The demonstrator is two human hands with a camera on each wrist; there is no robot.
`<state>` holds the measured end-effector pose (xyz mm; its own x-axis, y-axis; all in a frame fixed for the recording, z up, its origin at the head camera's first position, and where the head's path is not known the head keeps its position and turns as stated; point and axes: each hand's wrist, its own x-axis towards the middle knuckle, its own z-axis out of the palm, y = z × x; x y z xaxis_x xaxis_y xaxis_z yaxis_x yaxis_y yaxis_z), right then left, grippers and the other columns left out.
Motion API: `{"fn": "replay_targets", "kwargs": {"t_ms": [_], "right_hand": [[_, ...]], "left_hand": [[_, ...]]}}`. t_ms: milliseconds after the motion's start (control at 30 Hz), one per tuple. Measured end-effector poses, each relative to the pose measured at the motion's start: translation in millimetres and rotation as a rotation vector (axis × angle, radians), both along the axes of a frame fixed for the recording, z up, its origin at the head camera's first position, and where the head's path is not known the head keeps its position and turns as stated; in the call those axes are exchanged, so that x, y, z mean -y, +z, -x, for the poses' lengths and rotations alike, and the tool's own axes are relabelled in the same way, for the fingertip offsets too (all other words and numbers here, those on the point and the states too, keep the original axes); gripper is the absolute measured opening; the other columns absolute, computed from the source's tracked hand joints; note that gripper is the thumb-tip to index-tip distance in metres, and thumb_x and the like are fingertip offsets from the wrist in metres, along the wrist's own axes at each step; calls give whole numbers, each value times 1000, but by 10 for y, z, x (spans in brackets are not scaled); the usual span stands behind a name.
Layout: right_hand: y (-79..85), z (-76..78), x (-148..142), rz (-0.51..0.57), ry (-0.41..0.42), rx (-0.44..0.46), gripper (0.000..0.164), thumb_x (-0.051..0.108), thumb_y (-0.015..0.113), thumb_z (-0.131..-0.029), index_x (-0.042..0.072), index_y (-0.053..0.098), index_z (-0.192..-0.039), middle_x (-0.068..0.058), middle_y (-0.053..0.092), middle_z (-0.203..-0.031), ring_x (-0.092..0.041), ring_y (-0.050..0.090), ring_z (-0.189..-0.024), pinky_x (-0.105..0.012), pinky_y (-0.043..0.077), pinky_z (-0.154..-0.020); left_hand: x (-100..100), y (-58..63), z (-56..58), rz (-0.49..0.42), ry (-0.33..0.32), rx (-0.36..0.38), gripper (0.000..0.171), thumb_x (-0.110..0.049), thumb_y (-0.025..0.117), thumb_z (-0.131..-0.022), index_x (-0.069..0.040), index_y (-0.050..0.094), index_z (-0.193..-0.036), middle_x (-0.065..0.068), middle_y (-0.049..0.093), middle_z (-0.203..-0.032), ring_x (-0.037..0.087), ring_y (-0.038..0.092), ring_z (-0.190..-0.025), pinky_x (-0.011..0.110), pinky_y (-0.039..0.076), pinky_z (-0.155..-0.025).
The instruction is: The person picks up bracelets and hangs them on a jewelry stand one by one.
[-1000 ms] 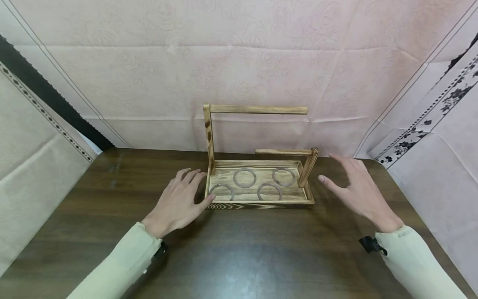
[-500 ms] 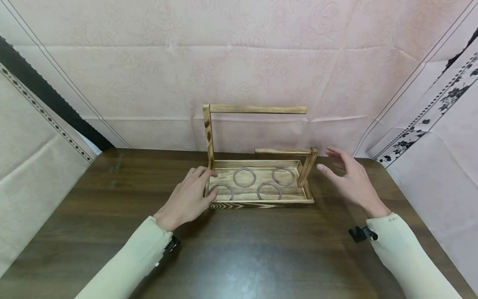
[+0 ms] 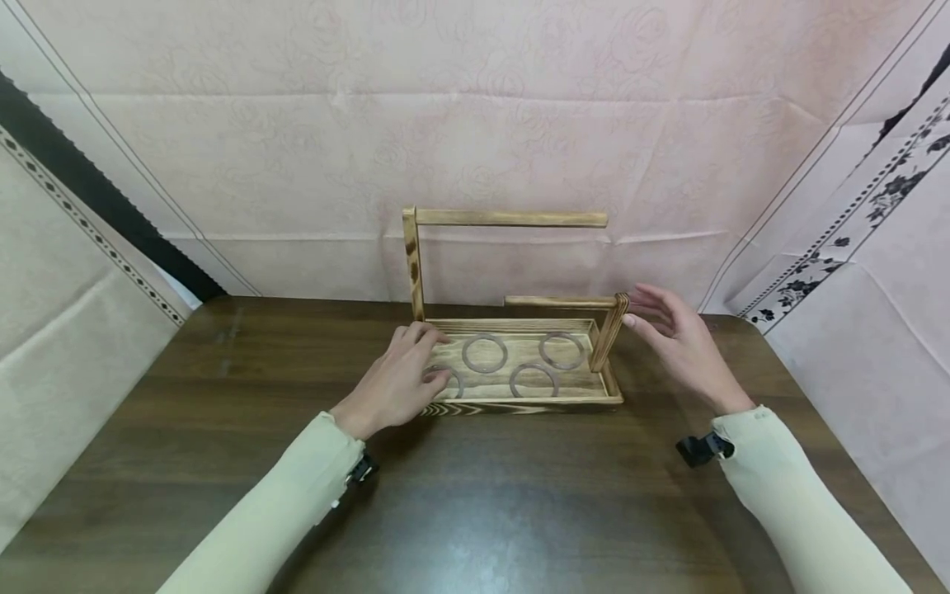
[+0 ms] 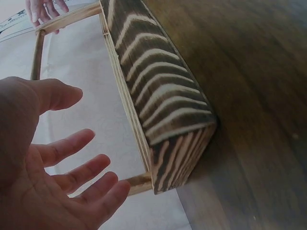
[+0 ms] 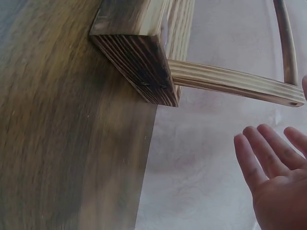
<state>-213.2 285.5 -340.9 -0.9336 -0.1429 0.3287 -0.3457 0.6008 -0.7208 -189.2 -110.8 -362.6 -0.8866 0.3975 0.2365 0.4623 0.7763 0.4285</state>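
Note:
A shallow wooden tray with flat clear rings on its floor sits at the back of the table. Its left upright carries a long rod; the shorter-looking right upright carries another rod. My left hand hovers over the tray's left end, covering part of one ring. In the left wrist view its fingers are spread, with no object in them. My right hand is beside the right upright, thumb and fingertips close to its top; the right wrist view shows relaxed fingers holding nothing.
The dark wooden table extends in front of the tray. Behind it hangs a pale patterned cloth, with more cloth at the right side and a dark strip at the left.
My left hand has moved right, from the tray's left edge to over its inside. My right hand has moved left, closer to the right upright. The tray looks almost unmoved.

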Motion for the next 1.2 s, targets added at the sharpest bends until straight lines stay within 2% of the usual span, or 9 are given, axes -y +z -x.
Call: {"fn": "replay_targets", "kwargs": {"t_ms": [100, 167, 267, 333, 400, 533, 667, 933, 1200], "right_hand": [[-14, 47, 14, 6, 23, -1, 57, 23, 62, -103, 3, 40, -153, -22, 53, -149, -37, 52, -135, -38, 45, -117], [-21, 70, 19, 9, 31, -1, 55, 21, 61, -104, 2, 41, -152, -23, 55, -146, -37, 53, -133, -29, 46, -115], [-31, 100, 43, 23, 46, -12, 51, 18, 60, -104, 1, 45, -149, -25, 59, -139, -16, 61, -123, -11, 46, -105], [-43, 126, 67, 43, 60, -27, 46, 16, 60, -104, 0, 49, -145, -25, 62, -133, -2, 61, -113, -1, 42, -96], [-59, 151, 96, 58, 66, -44, 40, 14, 59, -104, -3, 53, -140, -23, 65, -125, 10, 57, -104, -1, 44, -93], [-85, 178, 128, 87, 56, -61, 32, 10, 60, -103, -6, 58, -130, -11, 66, -110, 8, 60, -98, -3, 49, -89], [-82, 180, 140, 119, 47, -51, 27, 6, 60, -102, -8, 59, -125, 1, 64, -103, 8, 63, -94, -9, 54, -86], [-86, 196, 135, 194, 58, 12, 26, 1, 58, -102, -11, 56, -125, 6, 63, -101, 7, 65, -92, -15, 60, -86], [-95, 210, 130, 204, 59, 1, 24, 1, 59, -101, -12, 56, -121, 10, 63, -99, 6, 66, -92, -17, 61, -85]], "left_hand": [[-43, 6, 31, 4, -20, 11, 46, -24, 65, -98, -5, 54, -139, 11, 52, -141, 30, 45, -128, 46, 54, -100], [-77, 10, 55, 6, -35, 18, 46, -24, 64, -99, -5, 53, -140, 12, 50, -145, 31, 45, -130, 47, 52, -103], [-121, 19, 98, 20, -55, 27, 48, -27, 63, -100, -4, 53, -141, 14, 48, -149, 33, 42, -135, 50, 48, -110], [-146, 25, 125, 30, -61, 33, 49, -28, 63, -100, -4, 52, -141, 14, 46, -151, 34, 41, -137, 52, 46, -113], [-170, 24, 151, 45, -67, 43, 51, -31, 63, -100, -3, 51, -142, 14, 45, -152, 34, 40, -139, 52, 44, -115], [-235, 24, 194, 62, -74, 68, 54, -33, 63, -101, -6, 49, -145, 13, 43, -155, 33, 38, -141, 51, 41, -118], [-311, 42, 238, 73, -87, 75, 56, -33, 64, -100, -6, 48, -146, 14, 42, -156, 33, 36, -143, 51, 40, -118], [-479, 84, 315, 90, -123, 95, 57, -37, 62, -101, -9, 47, -148, 12, 41, -157, 31, 37, -143, 50, 39, -121], [-630, 122, 338, 126, -145, 106, 56, -38, 59, -103, -10, 46, -149, 10, 41, -157, 29, 38, -142, 46, 40, -119]]}}
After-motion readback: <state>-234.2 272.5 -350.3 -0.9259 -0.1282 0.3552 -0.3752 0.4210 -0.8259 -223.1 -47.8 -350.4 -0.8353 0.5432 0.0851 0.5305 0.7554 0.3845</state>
